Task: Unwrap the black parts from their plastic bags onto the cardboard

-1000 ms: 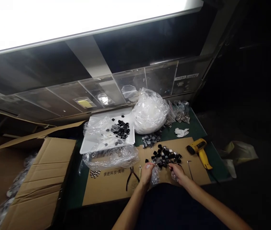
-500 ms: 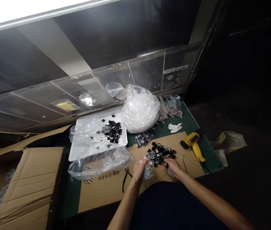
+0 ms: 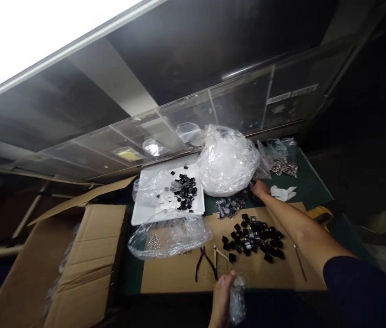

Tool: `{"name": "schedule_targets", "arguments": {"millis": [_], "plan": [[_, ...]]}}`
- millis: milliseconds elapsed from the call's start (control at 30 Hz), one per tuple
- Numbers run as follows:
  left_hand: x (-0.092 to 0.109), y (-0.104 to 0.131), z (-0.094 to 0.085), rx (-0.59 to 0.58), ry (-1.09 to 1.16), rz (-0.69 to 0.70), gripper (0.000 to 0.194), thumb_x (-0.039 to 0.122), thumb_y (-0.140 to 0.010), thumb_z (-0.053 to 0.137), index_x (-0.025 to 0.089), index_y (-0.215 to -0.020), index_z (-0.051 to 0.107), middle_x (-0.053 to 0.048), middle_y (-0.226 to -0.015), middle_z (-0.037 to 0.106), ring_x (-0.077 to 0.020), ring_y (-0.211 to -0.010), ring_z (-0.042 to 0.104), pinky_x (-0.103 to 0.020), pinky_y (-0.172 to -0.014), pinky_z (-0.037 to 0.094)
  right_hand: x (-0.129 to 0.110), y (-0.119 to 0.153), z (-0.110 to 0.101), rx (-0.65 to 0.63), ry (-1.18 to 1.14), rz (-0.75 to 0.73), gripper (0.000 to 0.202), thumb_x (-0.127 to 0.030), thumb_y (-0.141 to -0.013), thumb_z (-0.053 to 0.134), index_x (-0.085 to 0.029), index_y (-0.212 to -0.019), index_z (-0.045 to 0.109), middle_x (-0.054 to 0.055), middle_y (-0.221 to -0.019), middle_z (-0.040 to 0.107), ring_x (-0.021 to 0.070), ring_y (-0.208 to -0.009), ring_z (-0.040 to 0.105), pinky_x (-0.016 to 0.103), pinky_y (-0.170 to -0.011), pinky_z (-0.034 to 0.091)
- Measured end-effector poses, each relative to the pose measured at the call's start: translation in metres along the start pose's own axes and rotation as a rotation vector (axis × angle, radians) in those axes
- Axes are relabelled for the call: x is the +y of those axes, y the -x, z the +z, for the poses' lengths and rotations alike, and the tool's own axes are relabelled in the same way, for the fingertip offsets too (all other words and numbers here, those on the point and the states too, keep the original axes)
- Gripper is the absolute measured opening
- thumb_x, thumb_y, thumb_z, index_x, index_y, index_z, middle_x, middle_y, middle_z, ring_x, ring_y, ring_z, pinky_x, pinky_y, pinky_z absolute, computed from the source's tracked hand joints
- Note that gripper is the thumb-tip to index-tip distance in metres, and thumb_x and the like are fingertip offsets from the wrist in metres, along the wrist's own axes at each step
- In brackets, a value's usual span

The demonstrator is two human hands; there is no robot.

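My left hand [image 3: 222, 294] is closed around a small crumpled clear plastic bag [image 3: 237, 300] at the table's front edge. My right hand [image 3: 260, 187] reaches to the back, beside a big clear bag of white material [image 3: 227, 159] and the pile of small wrapped dark parts [image 3: 230, 206]. Its fingers are small and partly hidden, so I cannot tell what they hold. Between the hands, a spread of small black parts [image 3: 256, 237] lies on the cardboard sheet [image 3: 179, 275]. Dark-handled pliers [image 3: 205, 264] and a thin pale tool [image 3: 219, 253] lie left of it.
A white tray [image 3: 141, 212] carries more black parts, with a large clear bag [image 3: 169, 237] in front. Bags of metal pieces [image 3: 284, 166], a white glove [image 3: 283, 193], a yellow heat gun [image 3: 319, 214] and a hex key [image 3: 300, 263] are rightward. A cardboard box [image 3: 87, 255] stands left.
My right hand has left the black parts and stretched to the back. My left hand has come towards the front edge with the clear bag. The black parts are spread wider, and the view has shifted.
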State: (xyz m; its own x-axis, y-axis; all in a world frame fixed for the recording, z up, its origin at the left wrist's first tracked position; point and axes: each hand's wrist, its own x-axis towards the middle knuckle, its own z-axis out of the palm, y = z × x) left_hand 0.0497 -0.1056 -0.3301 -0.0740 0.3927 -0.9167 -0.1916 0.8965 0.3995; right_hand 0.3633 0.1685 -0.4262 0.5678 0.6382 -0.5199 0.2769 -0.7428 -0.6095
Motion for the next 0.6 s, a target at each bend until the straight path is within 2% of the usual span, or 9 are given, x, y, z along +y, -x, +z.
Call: {"name": "schedule_targets", "arguments": {"millis": [33,100,200,267,367,400,467,533,600], "plan": [[-0.003,0.002,-0.001,0.02,-0.011,0.05,0.044,0.045,-0.059,0.082,0.019,-0.058,0.046,0.004,-0.053,0.047,-0.0094,-0.048,0.044,-0.023,-0.05,0.033,0.001,-0.003,0.002,-0.002,0.011,0.004,0.025,-0.026,-0.073,0.068,-0.016,-0.095,0.073,0.02,-0.111,0.069,0.0372,-0.112,0.06,0.045,-0.092,0.044],[-0.003,0.006,-0.002,0.043,-0.029,0.15,0.042,0.035,-0.057,0.082,0.019,-0.058,0.044,0.0,-0.062,0.057,-0.0088,-0.048,0.046,-0.023,-0.05,0.034,0.005,-0.001,0.002,0.004,0.018,0.004,0.018,-0.023,-0.075,0.063,-0.016,-0.089,0.073,0.02,-0.108,0.07,0.0362,-0.109,0.061,0.043,-0.089,0.044],[0.009,0.008,0.003,-0.045,0.001,0.216,0.035,0.026,-0.056,0.08,0.018,-0.067,0.048,-0.009,-0.097,0.069,-0.0096,-0.055,0.055,-0.024,-0.053,0.04,0.018,0.02,-0.007,0.027,-0.01,-0.013,0.017,-0.023,-0.078,0.058,-0.016,-0.085,0.071,0.017,-0.102,0.071,0.0308,-0.102,0.064,0.036,-0.083,0.047],[0.02,0.007,0.008,-0.169,0.01,0.211,0.04,0.023,-0.053,0.081,0.018,-0.085,0.056,-0.01,-0.105,0.069,-0.0118,-0.059,0.059,-0.025,-0.055,0.043,0.032,0.048,-0.015,0.023,-0.056,-0.033,0.015,-0.024,-0.078,0.057,-0.016,-0.082,0.069,0.013,-0.096,0.072,0.0253,-0.093,0.065,0.03,-0.076,0.048],[0.031,0.001,0.017,-0.332,-0.031,0.16,0.067,0.023,-0.054,0.081,0.019,-0.117,0.058,-0.009,-0.097,0.07,-0.0158,-0.063,0.062,-0.028,-0.059,0.046,0.058,0.108,-0.024,-0.054,-0.143,-0.056,0.016,-0.029,-0.077,0.057,-0.017,-0.076,0.067,0.007,-0.077,0.07,0.0167,-0.067,0.062,0.023,-0.058,0.046],[0.033,-0.002,0.02,-0.35,-0.058,0.156,0.07,0.025,-0.056,0.081,0.018,-0.122,0.057,-0.009,-0.093,0.071,-0.0161,-0.062,0.062,-0.029,-0.059,0.046,0.068,0.13,-0.025,-0.112,-0.189,-0.045,0.021,-0.036,-0.078,0.056,-0.017,-0.075,0.066,0.003,-0.066,0.066,0.0143,-0.054,0.056,0.023,-0.049,0.041],[0.036,-0.008,0.029,-0.334,-0.116,0.189,0.063,0.032,-0.061,0.08,0.015,-0.119,0.062,-0.007,-0.084,0.071,-0.016,-0.062,0.061,-0.029,-0.061,0.046,0.085,0.175,-0.027,-0.4,-0.464,0.064,0.027,-0.045,-0.078,0.058,-0.019,-0.08,0.065,-0.002,-0.056,0.056,0.0102,-0.041,0.04,0.021,-0.039,0.028],[0.038,-0.011,0.038,-0.312,-0.154,0.268,0.055,0.038,-0.064,0.08,0.012,-0.111,0.068,-0.008,-0.081,0.071,-0.0168,-0.067,0.062,-0.029,-0.067,0.047,0.096,0.216,-0.027,-0.549,-0.62,0.138,0.026,-0.045,-0.076,0.062,-0.02,-0.083,0.062,-0.002,-0.064,0.059,0.0074,-0.041,0.034,0.019,-0.039,0.023],[0.038,-0.011,0.045,-0.335,-0.141,0.328,0.053,0.042,-0.066,0.081,0.011,-0.107,0.07,-0.01,-0.089,0.073,-0.0184,-0.077,0.064,-0.03,-0.075,0.048,0.1,0.248,-0.027,-0.609,-0.676,0.129,0.026,-0.044,-0.074,0.065,-0.02,-0.084,0.061,-0.001,-0.075,0.063,0.0065,-0.044,0.034,0.02,-0.04,0.023]]}}
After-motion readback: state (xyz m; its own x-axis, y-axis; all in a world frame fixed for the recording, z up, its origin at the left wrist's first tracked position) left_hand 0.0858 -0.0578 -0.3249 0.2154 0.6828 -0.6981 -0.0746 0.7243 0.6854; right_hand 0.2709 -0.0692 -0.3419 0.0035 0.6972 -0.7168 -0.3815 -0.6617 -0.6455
